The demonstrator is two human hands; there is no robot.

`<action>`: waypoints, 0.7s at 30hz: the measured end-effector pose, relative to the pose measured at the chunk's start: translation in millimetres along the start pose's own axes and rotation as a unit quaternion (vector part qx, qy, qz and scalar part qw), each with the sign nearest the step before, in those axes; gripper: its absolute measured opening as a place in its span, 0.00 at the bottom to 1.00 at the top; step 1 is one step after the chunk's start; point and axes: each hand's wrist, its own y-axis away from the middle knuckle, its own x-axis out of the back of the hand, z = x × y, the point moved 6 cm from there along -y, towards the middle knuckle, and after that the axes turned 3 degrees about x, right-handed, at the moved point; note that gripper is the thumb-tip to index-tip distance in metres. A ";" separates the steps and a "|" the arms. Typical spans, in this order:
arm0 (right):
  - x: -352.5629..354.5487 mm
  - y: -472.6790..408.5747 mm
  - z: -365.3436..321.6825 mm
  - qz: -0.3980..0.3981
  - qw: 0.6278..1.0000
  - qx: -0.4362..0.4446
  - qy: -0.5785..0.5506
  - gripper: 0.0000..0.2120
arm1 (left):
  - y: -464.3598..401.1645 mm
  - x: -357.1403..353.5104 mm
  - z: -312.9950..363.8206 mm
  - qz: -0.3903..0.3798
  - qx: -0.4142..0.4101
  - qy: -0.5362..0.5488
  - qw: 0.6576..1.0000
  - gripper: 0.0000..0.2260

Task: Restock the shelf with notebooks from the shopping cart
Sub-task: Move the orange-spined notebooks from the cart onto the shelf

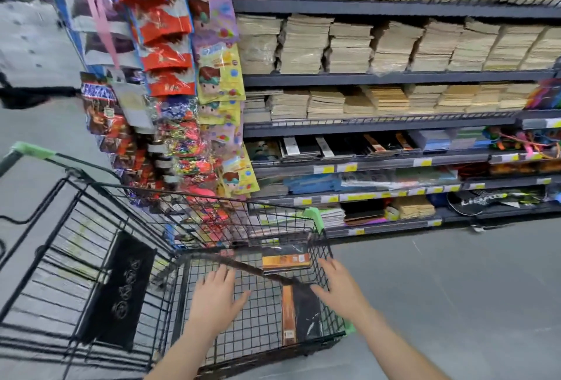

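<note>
Hovering open, both hands (282, 294) over cart (243, 261); Snickers bag (98, 94) beside

black wire cart (91, 194) on grey floor (455, 288), w/ black-and-orange notebooks (296, 313) lying in its basket. dark shelf (394, 79) alongside holds tan paper stacks (349, 48) up top, black notebooks (334, 145) lower.

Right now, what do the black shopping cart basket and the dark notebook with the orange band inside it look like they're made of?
The black wire shopping cart basket looks like coated metal: thin rods crossing in a grid, matte black. Its green corner caps appear to be plastic. The dark notebook with the orange band seems to be paper or card in clear film, judging by faint glare on its cover, though blur leaves that uncertain.
</note>
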 end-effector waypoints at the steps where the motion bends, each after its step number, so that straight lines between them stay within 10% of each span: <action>1: -11.4 -6.2 -1.1 -0.012 1.000 -0.003 -0.003 0.30 | -2.7 -6.7 -3.7 -0.011 0.001 -0.006 1.000 0.24; 21: -198.2 -126.9 131.4 -0.199 0.929 -0.300 -0.080 0.38 | -129.3 -228.6 55.6 -0.330 -0.062 0.077 0.939 0.28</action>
